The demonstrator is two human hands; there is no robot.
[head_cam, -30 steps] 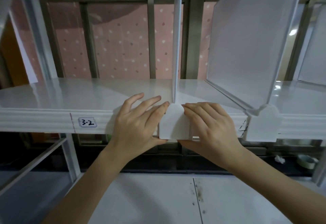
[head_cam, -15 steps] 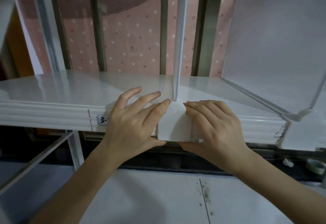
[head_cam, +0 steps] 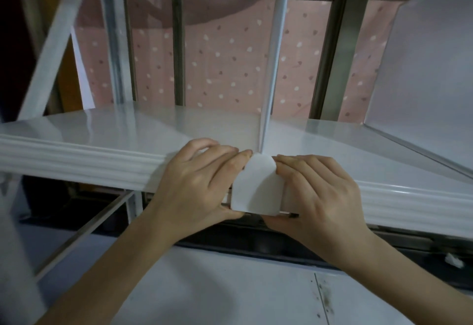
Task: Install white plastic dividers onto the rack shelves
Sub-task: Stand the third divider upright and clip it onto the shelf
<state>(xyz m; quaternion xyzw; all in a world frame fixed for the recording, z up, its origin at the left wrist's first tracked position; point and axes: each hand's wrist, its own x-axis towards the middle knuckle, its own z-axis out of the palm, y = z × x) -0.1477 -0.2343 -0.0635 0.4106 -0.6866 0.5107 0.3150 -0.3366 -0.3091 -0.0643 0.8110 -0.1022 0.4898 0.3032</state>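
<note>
My left hand [head_cam: 197,184] and right hand [head_cam: 320,194] still pinch the divider [head_cam: 273,68] clip [head_cam: 257,189] against the shelf [head_cam: 102,130] lip; nothing has shifted, so it looks seated.

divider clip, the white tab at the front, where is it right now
In the head view the divider clip sits center frame over the shelf's front edge, between the left hand and right hand, directly below the upright divider.

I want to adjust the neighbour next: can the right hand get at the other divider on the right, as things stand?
Probably yes: nothing lies on the shelf between the right hand and that divider, but it must first release the clip.
</note>
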